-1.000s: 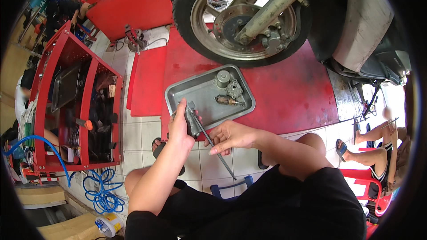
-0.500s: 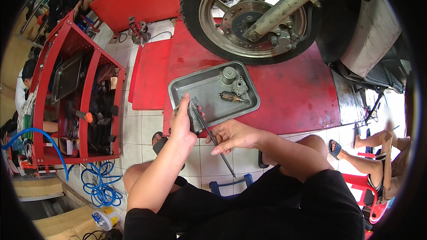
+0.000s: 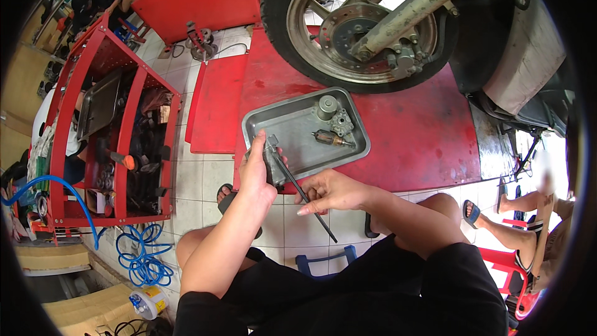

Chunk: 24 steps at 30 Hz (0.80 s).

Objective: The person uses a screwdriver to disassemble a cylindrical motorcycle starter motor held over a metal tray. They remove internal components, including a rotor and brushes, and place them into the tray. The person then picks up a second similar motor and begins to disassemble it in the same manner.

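Observation:
My left hand (image 3: 255, 171) is closed around a small grey metal part (image 3: 272, 147), held over the near left side of a metal tray (image 3: 360, 150). The hand hides most of that part. From it a long thin black rod (image 3: 288, 172) slants down to the right. My right hand (image 3: 333, 191) pinches the rod between thumb and fingers, its lower end hanging over the floor. In the tray lie a metal cylinder (image 3: 327, 107), a cast metal housing (image 3: 341, 122) and a motor armature with copper windings (image 3: 332, 139).
The tray rests on a red platform (image 3: 423, 137), below a motorbike wheel (image 3: 277, 43). At left stand a red tool rack (image 3: 118, 218) and a coiled blue hose (image 3: 140, 255). A blue stool (image 3: 326, 260) is between my legs. Another person's legs (image 3: 516, 230) show at right.
The view has shifted slightly, moving the scene a little to the right. The rod's lower end has tilted slightly up and right. Both hands keep their hold.

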Each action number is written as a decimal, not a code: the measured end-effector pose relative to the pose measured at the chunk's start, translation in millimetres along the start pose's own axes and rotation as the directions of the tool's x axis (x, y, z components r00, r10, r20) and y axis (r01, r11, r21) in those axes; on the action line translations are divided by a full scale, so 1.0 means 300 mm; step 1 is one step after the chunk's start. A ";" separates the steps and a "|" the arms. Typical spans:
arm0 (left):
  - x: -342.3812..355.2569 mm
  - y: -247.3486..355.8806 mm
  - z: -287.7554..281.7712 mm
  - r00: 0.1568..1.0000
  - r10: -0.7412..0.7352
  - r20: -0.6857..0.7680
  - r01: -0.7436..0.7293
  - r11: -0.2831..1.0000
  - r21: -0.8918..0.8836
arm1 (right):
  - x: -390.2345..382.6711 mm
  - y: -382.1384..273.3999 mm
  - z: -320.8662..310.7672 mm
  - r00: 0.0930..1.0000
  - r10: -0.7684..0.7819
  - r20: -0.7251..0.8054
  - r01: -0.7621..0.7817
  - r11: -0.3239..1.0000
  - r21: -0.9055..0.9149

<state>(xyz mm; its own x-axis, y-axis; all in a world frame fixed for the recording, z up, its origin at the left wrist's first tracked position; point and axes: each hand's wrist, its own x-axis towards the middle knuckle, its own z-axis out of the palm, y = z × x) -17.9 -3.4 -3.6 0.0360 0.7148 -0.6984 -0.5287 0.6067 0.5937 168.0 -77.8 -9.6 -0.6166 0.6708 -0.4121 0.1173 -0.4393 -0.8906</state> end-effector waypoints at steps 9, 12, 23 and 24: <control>0.077 -0.118 -0.062 0.958 0.284 -0.024 -0.281 0.956 0.088 | 0.026 -0.003 -0.011 0.860 -0.302 -0.411 0.205 0.943 -0.264; -0.034 -0.129 0.036 0.951 0.308 -0.041 -0.294 0.936 0.194 | 0.070 0.068 -0.003 0.695 -0.459 -0.554 0.394 0.887 -0.240; -0.041 -0.165 0.045 0.891 0.452 0.035 -0.446 0.860 0.247 | 0.046 -0.019 0.027 0.775 -0.088 -0.626 0.281 0.935 0.216; -0.044 -0.164 0.048 0.902 0.430 0.036 -0.426 0.874 0.236 | 0.048 -0.021 0.029 0.769 -0.064 -0.636 0.266 0.937 0.227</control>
<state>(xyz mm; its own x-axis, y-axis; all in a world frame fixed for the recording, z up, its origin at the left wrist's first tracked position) 20.0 -37.6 -17.8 -0.1640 0.9183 -0.3604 -0.2769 0.3078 0.9103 151.7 -70.6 -8.4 0.0131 0.9241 -0.3820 -0.2306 -0.3690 -0.9004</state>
